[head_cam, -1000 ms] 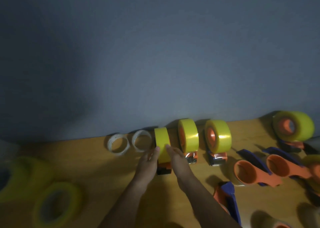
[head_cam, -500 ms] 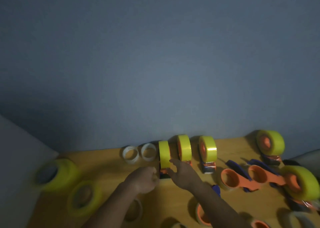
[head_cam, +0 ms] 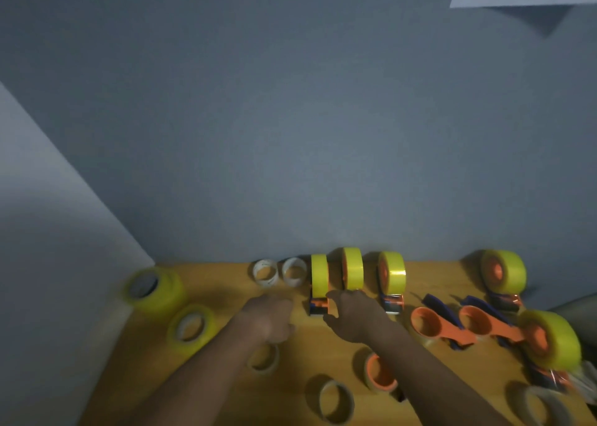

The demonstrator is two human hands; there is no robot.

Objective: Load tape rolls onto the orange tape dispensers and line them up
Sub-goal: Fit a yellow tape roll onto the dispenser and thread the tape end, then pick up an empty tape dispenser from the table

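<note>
Three orange dispensers loaded with yellow tape stand in a row by the wall: the leftmost dispenser (head_cam: 319,275), a second (head_cam: 352,269) and a third (head_cam: 391,272). My right hand (head_cam: 352,312) lies at the leftmost one's base, with the thumb against its right side and the fingers covering the second one's base. My left hand (head_cam: 269,319) hovers left of it, curled, blurred and touching nothing. Two empty orange dispensers (head_cam: 426,322) (head_cam: 475,320) lie to the right. A third empty dispenser (head_cam: 379,372) lies under my right forearm.
Two more loaded dispensers (head_cam: 504,269) (head_cam: 549,341) sit at the right. Loose yellow rolls (head_cam: 151,288) (head_cam: 190,327) lie at the left and two empty white cores (head_cam: 265,272) by the wall. Clear rolls (head_cam: 263,357) (head_cam: 334,401) lie near my arms. A grey wall bounds the wooden table (head_cam: 436,280).
My left hand has let go of the leftmost dispenser and pulled back to the left. My right hand stays at its base. The camera has tilted up and back, showing more of the table.
</note>
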